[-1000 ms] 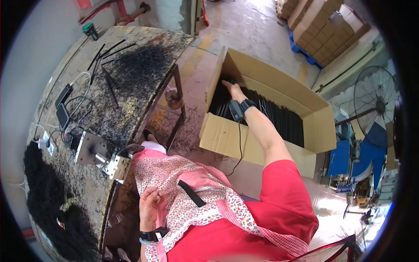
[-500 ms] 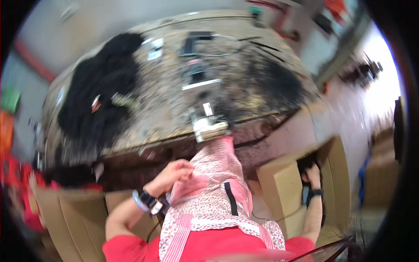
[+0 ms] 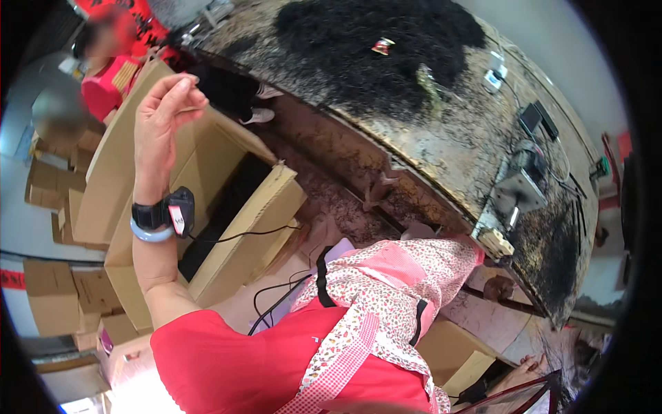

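Left hand point(image 3: 169, 107) raised over open left carton point(image 3: 252, 215), fingers curled, can't tell if grip is closed, black material point(image 3: 238, 193) inside carton, right hand point(image 3: 520, 376) near second carton point(image 3: 445, 348), grip unclear, black fibre pile point(image 3: 376, 58) on counter point(image 3: 420, 143).

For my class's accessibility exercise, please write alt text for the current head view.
A person's left hand is raised in front of an open cardboard box; the right hand shows at lower right. Black fibres lie heaped on a worn table.
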Tool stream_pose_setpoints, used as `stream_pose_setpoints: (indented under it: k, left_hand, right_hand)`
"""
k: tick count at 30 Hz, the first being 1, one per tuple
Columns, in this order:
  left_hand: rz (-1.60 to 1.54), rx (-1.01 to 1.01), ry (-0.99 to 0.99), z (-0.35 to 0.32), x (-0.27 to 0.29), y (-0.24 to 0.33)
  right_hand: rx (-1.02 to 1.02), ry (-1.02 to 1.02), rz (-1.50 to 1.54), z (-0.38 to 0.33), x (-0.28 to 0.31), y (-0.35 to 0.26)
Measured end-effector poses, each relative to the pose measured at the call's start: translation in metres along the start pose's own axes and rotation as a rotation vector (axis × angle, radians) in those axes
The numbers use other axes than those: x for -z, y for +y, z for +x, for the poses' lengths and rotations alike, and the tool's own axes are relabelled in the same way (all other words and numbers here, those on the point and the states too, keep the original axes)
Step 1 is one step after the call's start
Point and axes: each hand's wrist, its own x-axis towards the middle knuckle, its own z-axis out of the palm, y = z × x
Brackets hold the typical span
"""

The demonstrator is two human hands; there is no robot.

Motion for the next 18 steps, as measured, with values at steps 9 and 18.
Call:
stream_pose_setpoints:
  k: [9,18]
  left_hand:
    - [-0.006,0.987,-0.052,-0.001,0.225,-0.31]
    - [-0.343,1.181,-0.313,0.037,0.106,-0.54]
  right_hand:
    - [-0.135,-0.293,0.094,-0.121,-0.059,-0.037]
    - [-0.212,-0.33,-0.006,-0.067,-0.055,-0.06]
